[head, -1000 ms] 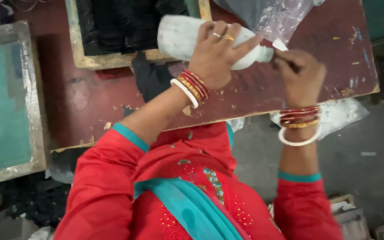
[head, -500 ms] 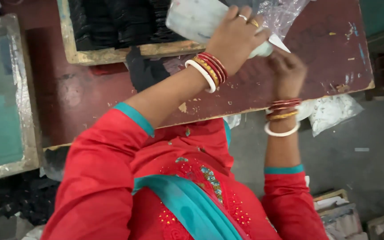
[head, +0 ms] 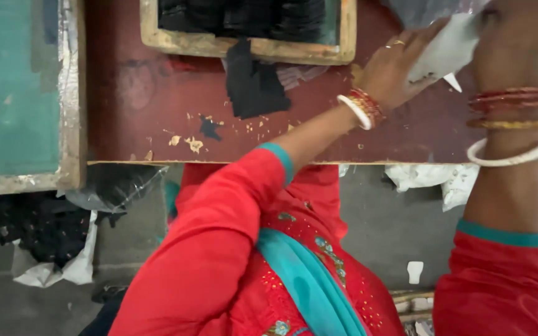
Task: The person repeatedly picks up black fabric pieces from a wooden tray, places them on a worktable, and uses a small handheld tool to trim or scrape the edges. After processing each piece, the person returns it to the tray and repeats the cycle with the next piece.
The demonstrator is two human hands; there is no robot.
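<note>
White sheet (head: 446,53) sits at the top right, above the red desk (head: 157,118), pinched in the left hand (head: 400,71); the right hand (head: 518,37) meets it from above, its grip hidden. Best to hold the sheet taut and clear of the wooden tray (head: 244,46) of black pieces.

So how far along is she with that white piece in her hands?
Mid-way, by the look. Black pieces already fill the wooden tray. The left hand presses a white piece that the right hand also grips. A loose black piece remains on the red table.
</note>
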